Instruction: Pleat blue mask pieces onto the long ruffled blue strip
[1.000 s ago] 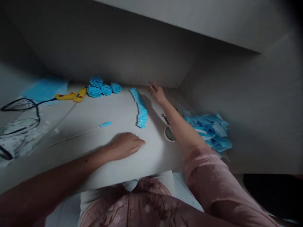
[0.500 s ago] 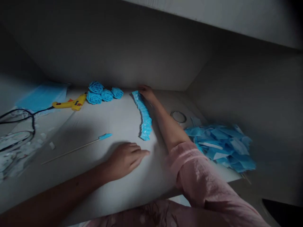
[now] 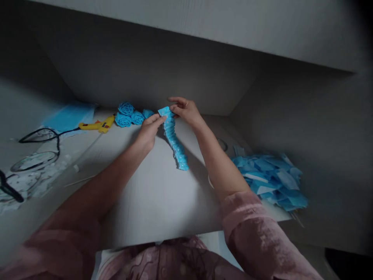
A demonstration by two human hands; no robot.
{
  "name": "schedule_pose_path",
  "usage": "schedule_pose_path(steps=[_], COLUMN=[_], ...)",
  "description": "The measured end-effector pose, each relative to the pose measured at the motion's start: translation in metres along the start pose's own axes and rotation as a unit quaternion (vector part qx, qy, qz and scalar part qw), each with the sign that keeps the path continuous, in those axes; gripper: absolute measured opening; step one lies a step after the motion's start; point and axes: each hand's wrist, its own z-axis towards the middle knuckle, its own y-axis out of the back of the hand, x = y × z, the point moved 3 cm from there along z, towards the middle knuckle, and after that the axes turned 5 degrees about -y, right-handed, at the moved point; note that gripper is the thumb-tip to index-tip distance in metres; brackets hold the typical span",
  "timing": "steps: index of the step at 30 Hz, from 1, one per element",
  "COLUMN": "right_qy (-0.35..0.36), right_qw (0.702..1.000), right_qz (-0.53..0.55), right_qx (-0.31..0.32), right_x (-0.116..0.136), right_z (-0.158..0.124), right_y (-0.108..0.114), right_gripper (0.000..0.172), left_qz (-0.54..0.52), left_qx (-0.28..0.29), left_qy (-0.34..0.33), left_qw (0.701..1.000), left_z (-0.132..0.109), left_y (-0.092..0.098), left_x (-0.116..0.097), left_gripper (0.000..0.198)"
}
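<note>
A blue pleated strip (image 3: 174, 142) stretches toward me over the pale tabletop (image 3: 142, 194), its far end lifted between both hands. My left hand (image 3: 150, 130) pinches that end from the left, thumb on top. On the other side, my right hand (image 3: 185, 111) grips the same end between thumb and fingers. Several rolled blue flowers (image 3: 126, 114) sit just beyond my left hand, partly covered by it. The thin stick (image 3: 78, 181) lies mostly hidden under my left forearm.
A yellow glue gun (image 3: 100, 125) with a black cord rests at the left, near a flat blue sheet (image 3: 70, 116) and white scraps (image 3: 43, 175). Blue cut pieces (image 3: 271, 181) are heaped at the right. A wire coil (image 3: 223, 144) shows behind my right forearm.
My left hand has moved up and away from me to the strip's far end and now pinches it. That end is raised in both hands, and the view has shifted slightly.
</note>
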Motion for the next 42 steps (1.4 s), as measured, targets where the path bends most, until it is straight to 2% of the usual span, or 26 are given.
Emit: schedule_pose_path(steps=[3,8,14,17,19,23,26,30,34,39,42], right_qy=[-0.006,0.005,0.049,0.064,0.066,0.065,0.053,0.053,0.067,0.058,0.062], right_qw=[1.000,0.998,0.998,0.997,0.996,0.997,0.998,0.998,0.997,0.995,0.995], right_qz=[0.010,0.038,-0.032,-0.048,-0.050,-0.033,-0.023,-0.031,-0.025,-0.038,-0.038], right_qx=[-0.013,-0.053,0.015,-0.005,-0.024,-0.019,0.000,0.032,0.040,0.076,0.074], right_x=[0.002,0.018,0.038,0.044,0.048,0.055,0.054,0.050,0.052,0.047,0.042], right_z=[-0.013,-0.032,-0.042,-0.042,-0.044,-0.053,-0.055,-0.052,-0.054,-0.052,-0.048], right_y=[-0.005,-0.009,-0.019,-0.018,-0.016,-0.014,-0.014,-0.014,-0.013,-0.013,-0.011], right_gripper=[0.039,0.046,0.063,0.058,0.054,0.051,0.056,0.067,0.066,0.077,0.073], left_qz=[-0.025,-0.047,-0.042,-0.054,-0.045,-0.032,-0.042,-0.037,-0.034,-0.021,-0.034], left_qx=[-0.015,-0.002,0.015,0.038,0.055,0.034,0.010,0.007,0.000,0.000,0.006], left_qy=[-0.025,-0.070,-0.080,-0.060,-0.071,-0.096,-0.089,-0.090,-0.106,-0.116,-0.112], left_qw=[0.999,0.996,0.996,0.996,0.995,0.994,0.995,0.995,0.994,0.993,0.993], left_z=[-0.001,0.002,0.001,-0.003,-0.006,-0.010,-0.009,-0.009,-0.010,-0.008,-0.007], left_y=[0.002,0.013,0.011,0.006,0.004,0.007,0.010,0.010,0.012,0.015,0.015], left_x=[0.000,-0.017,-0.032,-0.036,-0.040,-0.044,-0.044,-0.045,-0.048,-0.049,-0.048], left_gripper=[0.019,0.019,0.018,0.021,0.018,0.010,0.006,0.010,0.014,0.016,0.020])
